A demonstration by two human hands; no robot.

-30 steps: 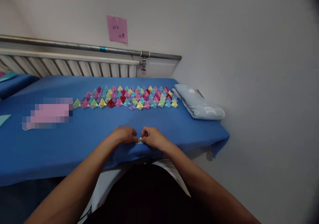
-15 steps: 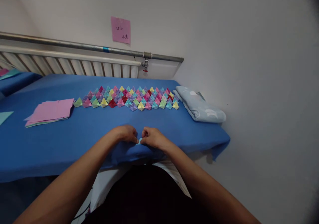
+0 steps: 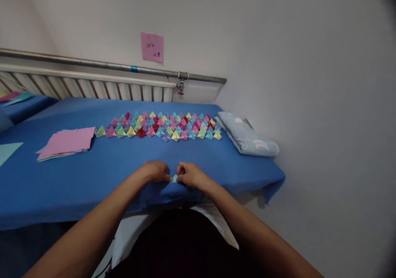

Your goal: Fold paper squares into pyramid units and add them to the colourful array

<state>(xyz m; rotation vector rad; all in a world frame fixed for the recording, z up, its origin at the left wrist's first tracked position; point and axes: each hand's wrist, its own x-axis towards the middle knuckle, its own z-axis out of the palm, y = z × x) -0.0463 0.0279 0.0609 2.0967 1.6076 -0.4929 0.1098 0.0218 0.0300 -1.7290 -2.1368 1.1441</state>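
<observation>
Close to the table's front edge, a small folded piece of light-blue paper (image 3: 174, 179) lies between my two hands. My left hand (image 3: 158, 172) has its fingers curled, with the thumb on the paper's left end. At the other end, my right hand (image 3: 188, 175) pinches the paper between thumb and curled fingers. Much of the paper is covered by the fingers. Beyond the hands stand rows of small folded paper pieces (image 3: 175, 135), pointed and many-coloured: pink, yellow, green, blue, purple and red.
A stack of paper sheets (image 3: 69, 142), pink on top, lies to the left on the blue cloth (image 3: 102, 175). A light-blue sheet (image 3: 9, 151) is at the far left. On the right rests a folded pale-blue blanket (image 3: 247, 134). A radiator (image 3: 105, 89) lines the wall.
My head view has tilted up slightly, so everything sits a little lower. My fingers have shifted slightly and more of the light-blue paper shows between them.
</observation>
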